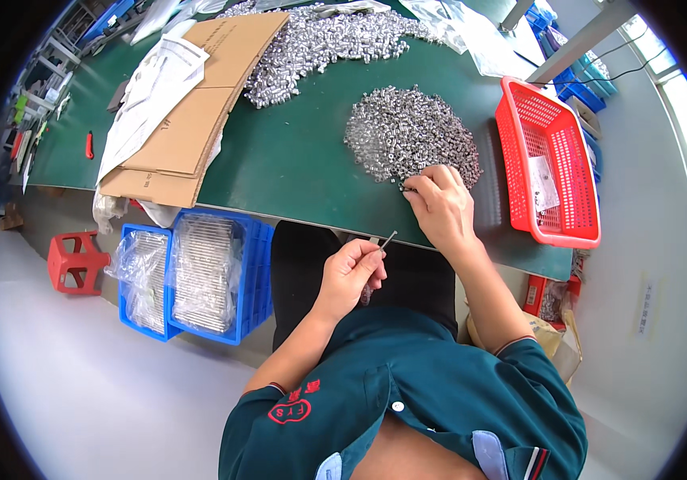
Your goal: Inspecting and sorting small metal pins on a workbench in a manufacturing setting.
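Note:
My left hand (pixel 349 276) is closed around a thin metal rod (pixel 390 239), held just off the table's near edge. The rod's tip points up and to the right, and my fingers hide its lower part. Something dark reddish shows beneath that hand, too unclear to name. At the near edge of a pile of small shiny metal parts (pixel 407 132), my right hand (pixel 446 210) is closed with thumb and fingertips pinched together. Tiny silver parts show at those fingertips, and the fingers partly cover what they grip. The pile lies on the green tabletop (pixel 295 160).
A red plastic basket (pixel 511 192) with a small bag inside stands right of the pile. Farther back spreads a larger heap of metal parts (pixel 319 44). Flattened cardboard (pixel 223 60) and papers lie left. Blue crates (pixel 257 272) and a red stool (pixel 59 264) stand below.

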A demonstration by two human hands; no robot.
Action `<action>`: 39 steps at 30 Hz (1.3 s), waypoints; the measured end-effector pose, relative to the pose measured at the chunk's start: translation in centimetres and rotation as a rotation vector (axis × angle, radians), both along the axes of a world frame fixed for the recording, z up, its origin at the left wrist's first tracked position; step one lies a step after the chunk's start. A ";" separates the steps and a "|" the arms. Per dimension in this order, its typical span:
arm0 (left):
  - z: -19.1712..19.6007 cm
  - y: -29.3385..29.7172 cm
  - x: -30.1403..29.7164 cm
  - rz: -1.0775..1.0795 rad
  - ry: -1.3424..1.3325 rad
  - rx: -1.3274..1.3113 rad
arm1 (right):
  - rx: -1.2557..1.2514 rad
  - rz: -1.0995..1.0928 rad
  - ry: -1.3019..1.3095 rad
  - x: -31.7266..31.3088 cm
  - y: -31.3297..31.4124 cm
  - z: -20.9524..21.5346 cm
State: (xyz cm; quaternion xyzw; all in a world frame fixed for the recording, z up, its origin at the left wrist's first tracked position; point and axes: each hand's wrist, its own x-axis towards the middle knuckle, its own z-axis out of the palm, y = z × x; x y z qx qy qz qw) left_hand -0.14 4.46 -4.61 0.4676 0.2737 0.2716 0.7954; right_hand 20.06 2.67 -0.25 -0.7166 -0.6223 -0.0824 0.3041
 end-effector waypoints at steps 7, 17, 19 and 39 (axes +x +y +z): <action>-0.3 0.2 -0.1 0.013 0.001 0.010 | 0.026 0.037 -0.031 0.3 0.5 -0.3; 0.1 0.4 -0.1 0.051 0.053 0.101 | -0.322 0.166 1.535 -0.7 -2.2 1.9; 0.3 0.2 0.0 0.051 0.061 0.146 | -0.380 0.223 1.685 -0.9 -2.8 1.7; 1.4 -0.2 -0.1 0.040 0.182 0.457 | -0.491 0.190 1.818 -1.5 -4.5 1.3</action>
